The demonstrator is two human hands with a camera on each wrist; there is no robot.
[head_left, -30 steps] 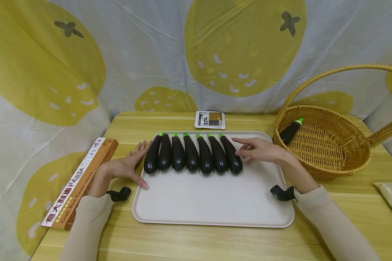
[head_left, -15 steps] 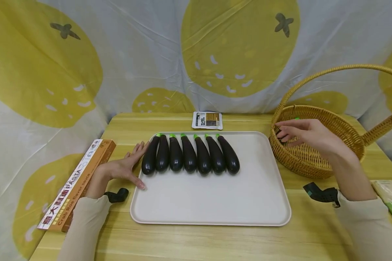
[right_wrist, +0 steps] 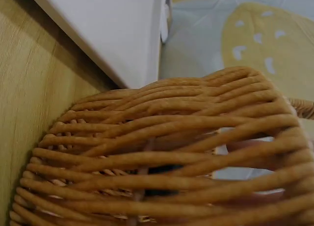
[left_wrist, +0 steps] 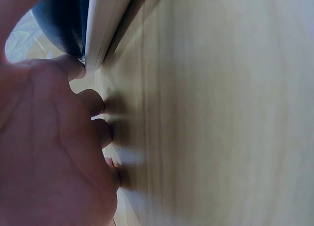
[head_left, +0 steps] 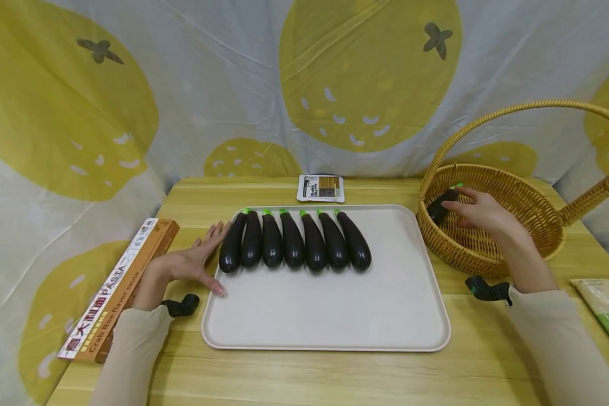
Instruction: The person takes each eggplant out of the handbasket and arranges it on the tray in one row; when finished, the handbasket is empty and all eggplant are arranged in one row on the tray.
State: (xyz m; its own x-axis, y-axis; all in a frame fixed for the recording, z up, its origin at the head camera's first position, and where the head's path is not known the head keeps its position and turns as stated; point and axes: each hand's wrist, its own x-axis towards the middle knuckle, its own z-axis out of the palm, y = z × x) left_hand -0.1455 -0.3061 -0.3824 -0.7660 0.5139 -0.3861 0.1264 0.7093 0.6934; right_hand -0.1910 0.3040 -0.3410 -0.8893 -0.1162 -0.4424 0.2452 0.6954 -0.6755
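Observation:
Seven-odd glossy dark eggplants, several in a row (head_left: 292, 242), lie side by side on the white tray (head_left: 330, 316), green stem ends pointing away. My left hand (head_left: 188, 265) rests at the tray's left edge, fingers spread and thumb on the rim; in the left wrist view its fingertips (left_wrist: 100, 133) touch the table beside the tray. My right hand (head_left: 487, 214) reaches into the wicker basket (head_left: 512, 225) and holds an eggplant (head_left: 438, 208) at its left side, thumb across it. In the right wrist view the basket's weave (right_wrist: 162, 157) mostly hides that hand.
An orange and white pasta box (head_left: 117, 293) lies left of my left forearm. A small flat packet (head_left: 321, 188) sits behind the tray. A green and clear bag (head_left: 606, 304) is at the right edge. The basket's tall handle (head_left: 528, 105) arches over its opening.
My right hand has moved right from beside the row's last eggplant, over the basket's rim, and down onto the eggplant inside. My left hand stays at the tray's edge. The view shifts slightly.

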